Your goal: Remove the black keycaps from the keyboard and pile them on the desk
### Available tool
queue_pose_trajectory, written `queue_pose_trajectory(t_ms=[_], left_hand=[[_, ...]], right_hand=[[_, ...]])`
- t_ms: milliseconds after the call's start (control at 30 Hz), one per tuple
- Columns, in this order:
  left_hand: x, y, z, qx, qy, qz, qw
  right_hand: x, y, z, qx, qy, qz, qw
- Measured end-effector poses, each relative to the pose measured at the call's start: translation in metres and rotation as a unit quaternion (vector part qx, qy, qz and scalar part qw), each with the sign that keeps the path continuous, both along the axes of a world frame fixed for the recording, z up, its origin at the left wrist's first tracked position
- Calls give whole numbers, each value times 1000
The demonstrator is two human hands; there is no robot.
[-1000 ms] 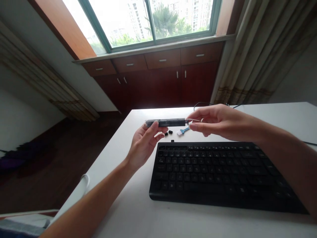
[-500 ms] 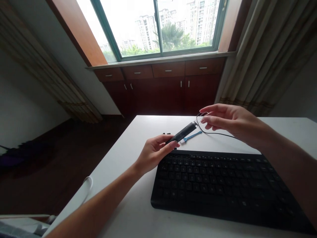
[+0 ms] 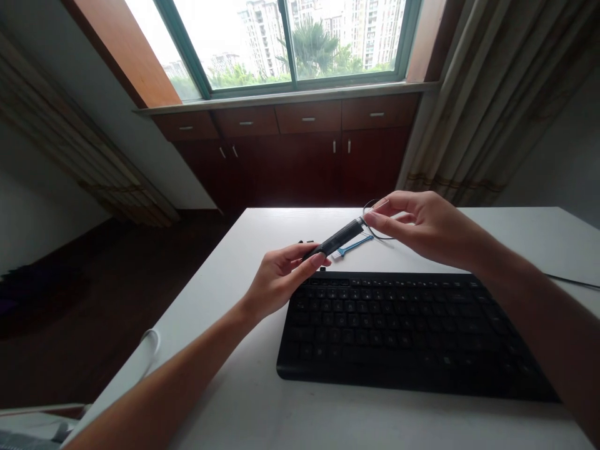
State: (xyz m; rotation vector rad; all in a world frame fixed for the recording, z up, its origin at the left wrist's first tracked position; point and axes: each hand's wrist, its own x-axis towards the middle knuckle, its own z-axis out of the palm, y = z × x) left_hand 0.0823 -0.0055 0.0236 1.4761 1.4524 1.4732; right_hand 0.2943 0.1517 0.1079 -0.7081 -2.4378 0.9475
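My left hand (image 3: 281, 275) is closed around a black stick-shaped tool (image 3: 341, 238), thumb along its near side. The tool points up and to the right, above the table, and ends in a silver tip (image 3: 361, 220). My right hand (image 3: 417, 222) pinches at that tip with thumb and fingertips; a thin, pale piece sticks up there, too small to name. Behind the fingers loops a thin dark cable (image 3: 367, 206). Beneath the tool lies a small blue brush (image 3: 354, 246) with white bristles. A black keyboard (image 3: 389, 337) rests below both hands.
The white table (image 3: 225, 400) carries everything. Small black pieces (image 3: 322, 269) lie behind the keyboard's left end. A white cord (image 3: 152, 340) hangs at the left edge. Cabinets (image 3: 290, 165) under a window stand beyond the table, with curtains (image 3: 450, 125) at the sides.
My right hand has come in to the tool's tip, and its fingers have closed there. My left hand keeps the tool. The whole view has shifted slightly.
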Motion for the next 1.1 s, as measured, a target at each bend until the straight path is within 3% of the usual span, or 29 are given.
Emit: queue_pose_trajectory(t_ms=[167, 400, 600, 733, 867, 1000, 1100], left_hand=[[0, 0, -1, -5, 0, 3, 1000], [2, 0, -1, -3, 23, 9, 1000], [4, -3, -4, 24, 128, 33, 991], [6, -4, -2, 49, 174, 23, 983], [5, -4, -2, 35, 153, 33, 987], [3, -2, -5, 24, 83, 44, 995], [2, -1, -5, 26, 36, 47, 998]], right_hand=[[-3, -11, 3, 58, 44, 7, 997], [-7, -11, -5, -10, 50, -18, 999], [-11, -19, -10, 94, 13, -45, 994], [-14, -24, -13, 166, -3, 28, 986], [-14, -26, -16, 200, -17, 114, 973], [-14, -26, -16, 170, 3, 58, 984], [-15, -23, -19, 60, 30, 18, 998]])
